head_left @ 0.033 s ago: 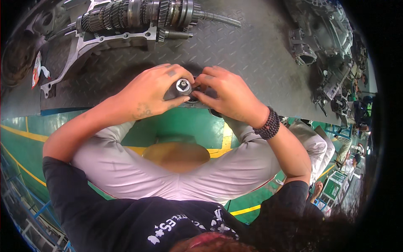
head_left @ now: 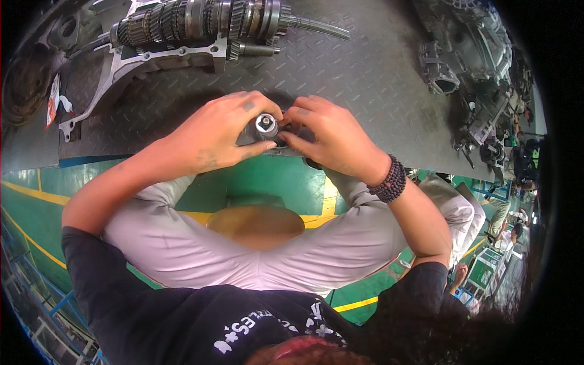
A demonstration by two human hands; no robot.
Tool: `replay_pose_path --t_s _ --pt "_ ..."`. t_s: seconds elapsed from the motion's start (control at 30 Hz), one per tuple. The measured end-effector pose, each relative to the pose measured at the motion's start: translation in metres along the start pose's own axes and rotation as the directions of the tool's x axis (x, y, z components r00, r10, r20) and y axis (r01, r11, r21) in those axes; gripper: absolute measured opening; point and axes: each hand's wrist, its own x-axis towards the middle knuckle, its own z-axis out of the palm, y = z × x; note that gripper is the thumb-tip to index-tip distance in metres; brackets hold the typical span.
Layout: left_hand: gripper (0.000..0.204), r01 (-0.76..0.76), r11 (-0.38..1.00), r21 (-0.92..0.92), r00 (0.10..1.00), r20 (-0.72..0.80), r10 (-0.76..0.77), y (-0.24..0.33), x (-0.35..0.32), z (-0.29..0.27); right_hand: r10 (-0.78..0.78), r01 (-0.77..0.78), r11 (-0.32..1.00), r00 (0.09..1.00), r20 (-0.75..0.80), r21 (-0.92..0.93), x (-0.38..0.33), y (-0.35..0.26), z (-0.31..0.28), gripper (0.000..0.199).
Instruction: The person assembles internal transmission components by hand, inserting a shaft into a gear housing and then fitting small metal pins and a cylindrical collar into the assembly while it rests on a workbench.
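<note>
My left hand (head_left: pixel 228 131) curls its thumb and fingers round a dark cylindrical metal part (head_left: pixel 266 123). Its upward end shows a bright silver ring with a dark, squarish opening and a small light spot inside. Close against it, my right hand (head_left: pixel 325 131) has thumb and fingers drawn together at the part's right side. Some dark metal shows between the two hands, but the right fingertips cover most of it, so I cannot make out what they pinch. Both hands are at the near edge of the dark tread-plate bench top (head_left: pixel 365 79).
A gear shaft assembly (head_left: pixel 194 24) lies in an open metal housing (head_left: pixel 164 56) at the far left. An orange and white wrapper (head_left: pixel 53 102) is beside it. Metal castings (head_left: pixel 480 48) stand on the right. Below the bench edge are a round stool (head_left: pixel 255 226) and green floor.
</note>
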Motion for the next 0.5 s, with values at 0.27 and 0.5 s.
replay_pose_path --t_s 0.27,0.5 --pt "0.045 -0.085 0.990 -0.115 0.996 0.020 0.087 0.013 0.003 -0.018 -0.063 0.064 0.998 0.997 -0.043 0.020 -0.002 0.003 -0.001 0.021" --pt "0.043 -0.038 0.989 -0.140 0.999 0.031 0.042 0.006 0.001 -0.015 -0.003 0.002 1.000 0.999 0.033 0.029 -0.001 0.000 -0.004 0.020"
